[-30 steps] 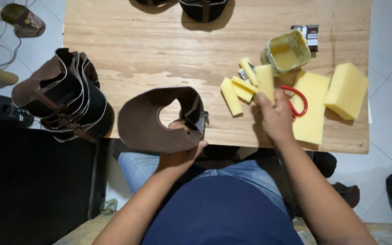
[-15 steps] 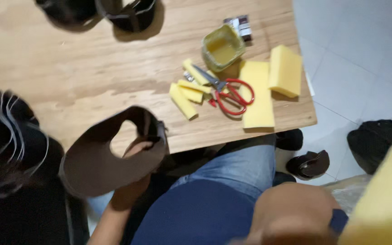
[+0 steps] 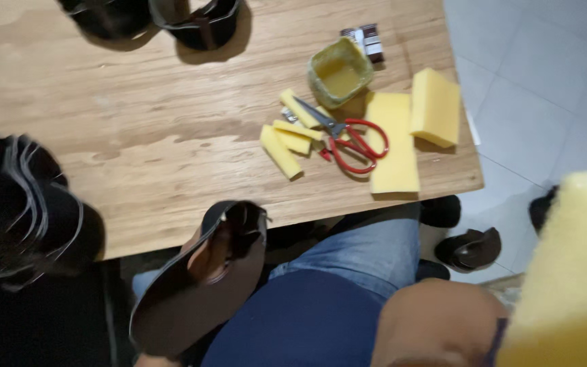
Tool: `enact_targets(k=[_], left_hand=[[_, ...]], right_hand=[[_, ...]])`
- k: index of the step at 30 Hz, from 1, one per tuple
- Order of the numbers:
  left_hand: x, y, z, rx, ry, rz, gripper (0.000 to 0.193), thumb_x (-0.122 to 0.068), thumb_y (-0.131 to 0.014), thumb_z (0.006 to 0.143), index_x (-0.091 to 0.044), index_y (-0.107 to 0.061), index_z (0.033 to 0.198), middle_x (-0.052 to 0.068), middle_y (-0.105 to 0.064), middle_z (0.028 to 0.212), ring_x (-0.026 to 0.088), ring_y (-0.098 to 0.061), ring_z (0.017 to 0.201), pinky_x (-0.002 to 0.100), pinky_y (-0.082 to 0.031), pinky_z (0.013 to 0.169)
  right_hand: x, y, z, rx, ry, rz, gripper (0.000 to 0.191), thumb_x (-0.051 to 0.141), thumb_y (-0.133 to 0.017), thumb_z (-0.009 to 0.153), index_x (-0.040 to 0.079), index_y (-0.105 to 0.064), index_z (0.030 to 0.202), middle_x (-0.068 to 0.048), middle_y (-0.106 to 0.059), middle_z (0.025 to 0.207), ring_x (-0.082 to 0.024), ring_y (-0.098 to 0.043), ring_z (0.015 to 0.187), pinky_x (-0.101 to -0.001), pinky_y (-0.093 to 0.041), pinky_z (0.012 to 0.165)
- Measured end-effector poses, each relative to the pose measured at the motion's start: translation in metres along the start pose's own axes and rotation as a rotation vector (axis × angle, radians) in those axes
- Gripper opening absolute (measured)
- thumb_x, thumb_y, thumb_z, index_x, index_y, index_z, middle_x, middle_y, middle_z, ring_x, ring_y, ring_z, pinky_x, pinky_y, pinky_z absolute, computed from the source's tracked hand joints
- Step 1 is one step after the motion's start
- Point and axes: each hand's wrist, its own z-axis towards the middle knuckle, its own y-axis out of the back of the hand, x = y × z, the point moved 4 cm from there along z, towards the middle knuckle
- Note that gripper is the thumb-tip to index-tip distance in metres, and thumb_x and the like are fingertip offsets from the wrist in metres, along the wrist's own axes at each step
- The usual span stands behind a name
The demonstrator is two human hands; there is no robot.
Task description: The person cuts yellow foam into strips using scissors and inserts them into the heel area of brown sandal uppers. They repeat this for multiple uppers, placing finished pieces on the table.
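Here I see my left hand [image 3: 213, 261] tucked inside the brown leather shoe upper [image 3: 198, 285], holding it below the counter [image 3: 137, 122] edge. A blurred yellow foam block [image 3: 572, 272] fills the near corner; I cannot tell my right hand's grip. Red scissors [image 3: 351, 143] lie on the counter among foam strips [image 3: 287, 146].

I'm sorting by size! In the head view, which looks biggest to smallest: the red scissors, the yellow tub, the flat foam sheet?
1. Flat foam sheet
2. Red scissors
3. Yellow tub, though it looks close to the scissors, so that order is unsure.
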Motion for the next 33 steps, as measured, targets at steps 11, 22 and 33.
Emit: enact_targets(k=[11, 22, 33], left_hand=[[-0.006, 0.013, 0.008, -0.094, -0.166, -0.155, 0.037, -0.012, -0.080, 0.089, -0.015, -0.065, 0.123, 0.013, -0.061, 0.109, 0.026, -0.063, 0.098, 0.033, -0.051, 0.086], [0.012, 0.003, 0.016, 0.121, 0.121, -0.157, 0.037, -0.020, -0.075, 0.084, -0.001, -0.067, 0.115, 0.016, -0.068, 0.109, 0.027, -0.067, 0.098, 0.035, -0.053, 0.085], [0.065, -0.046, 0.002, 0.103, 0.296, -0.313, 0.036, -0.027, -0.069, 0.089, -0.004, -0.067, 0.117, 0.013, -0.067, 0.109, 0.025, -0.064, 0.098, 0.036, -0.052, 0.088]], right_hand=[[-0.056, 0.203, -0.068, -0.878, -0.547, -0.894, 0.043, 0.017, -0.054, 0.101, 0.002, -0.056, 0.141, -0.003, -0.057, 0.096, -0.012, -0.054, 0.078, -0.0293, -0.052, 0.068], [-0.094, 0.241, -0.121, -0.722, -0.862, -1.331, 0.027, 0.019, -0.073, 0.091, -0.003, -0.072, 0.106, -0.008, -0.070, 0.096, -0.014, -0.065, 0.072, -0.0304, -0.054, 0.067], [-0.117, 0.237, -0.095, -0.233, -1.047, -1.911, 0.024, 0.031, -0.077, 0.084, 0.007, -0.077, 0.089, -0.016, -0.073, 0.088, -0.037, -0.069, 0.085, -0.0456, -0.053, 0.074]])
